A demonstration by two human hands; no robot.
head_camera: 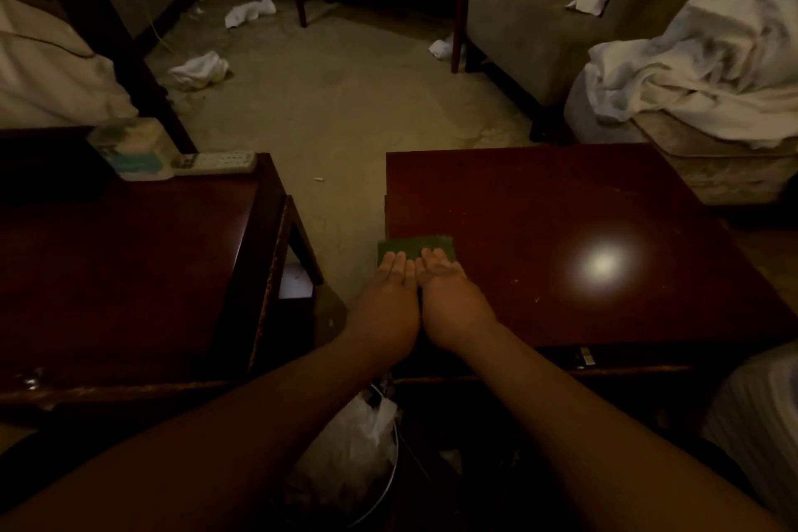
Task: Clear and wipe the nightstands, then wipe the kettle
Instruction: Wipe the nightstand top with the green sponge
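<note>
Two dark red-brown nightstands stand side by side with a gap between them. On the right nightstand [561,203], at its left edge, lies a folded green cloth [414,247]. My left hand [391,298] and my right hand [447,294] rest side by side, fingers flat on the near part of the cloth, pressing it on the wood. A bright light spot reflects on this top. The left nightstand [129,263] carries a tissue pack [134,149] and a white remote control [216,163] at its far edge. No kettle is in view.
A bin lined with a plastic bag [354,454] stands below my arms between the nightstands. White towels [201,68] lie crumpled on the floor. A grey armchair [531,26] sits at the back right, and a bed with rumpled white sheets [708,69] is at the right.
</note>
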